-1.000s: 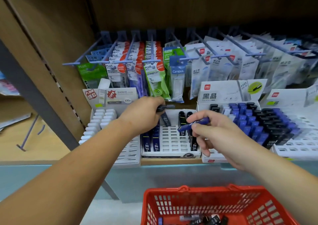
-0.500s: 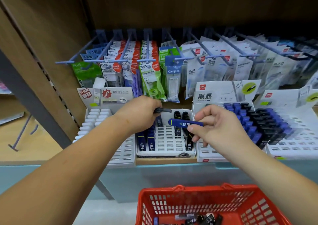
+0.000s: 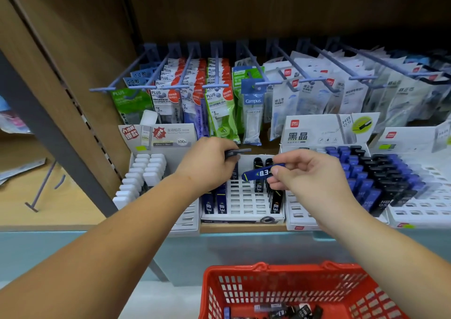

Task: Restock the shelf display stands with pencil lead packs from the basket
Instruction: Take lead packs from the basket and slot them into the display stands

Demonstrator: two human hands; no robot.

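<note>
Pinched a blue lead pack (image 3: 258,173) marked 0.3 between the thumb and curled fingers of the right hand (image 3: 310,174). Held it tilted, just above the white middle display stand (image 3: 244,202) on the shelf (image 3: 244,227). Gripped a dark pack (image 3: 240,151) in the left hand (image 3: 207,165), fingers curled round it, over that stand's back rows. Had a few upright packs (image 3: 220,202), blue and black, in the stand's outer columns. Had more loose packs (image 3: 292,310) lying in the red basket (image 3: 268,268) below the shelf edge.
</note>
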